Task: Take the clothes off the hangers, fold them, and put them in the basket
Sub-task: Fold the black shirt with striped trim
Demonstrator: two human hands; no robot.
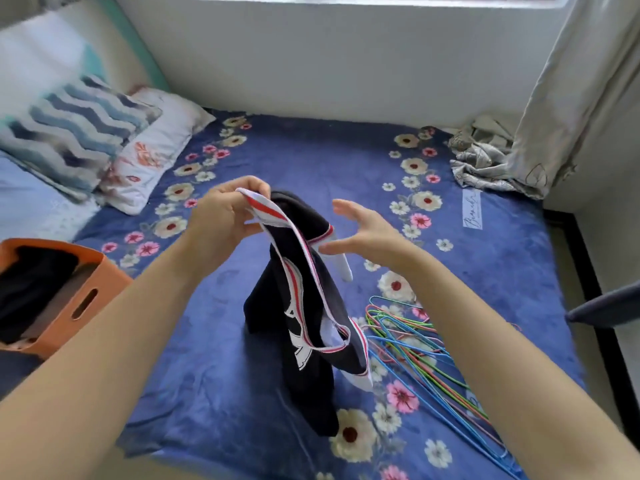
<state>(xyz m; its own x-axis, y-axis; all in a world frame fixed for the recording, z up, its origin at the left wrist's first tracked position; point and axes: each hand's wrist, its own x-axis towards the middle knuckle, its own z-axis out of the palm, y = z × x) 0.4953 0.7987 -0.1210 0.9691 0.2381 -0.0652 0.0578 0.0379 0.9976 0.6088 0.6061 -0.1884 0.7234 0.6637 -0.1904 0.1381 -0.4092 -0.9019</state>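
Open bedspread point(214, 358) lay between the orange basket point(110, 278) on the left and the heaped wire hangers point(401, 323) on the right, a dark garment point(277, 306) hanging midway.

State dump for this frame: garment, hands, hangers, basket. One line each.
dark garment: off its hanger, unfolded, held up, lower end on the bed
left hand: pinches the garment's striped trim
right hand: open, fingers spread beside the garment
hangers: bare, piled loose on the bed
orange basket: upright, dark clothing inside
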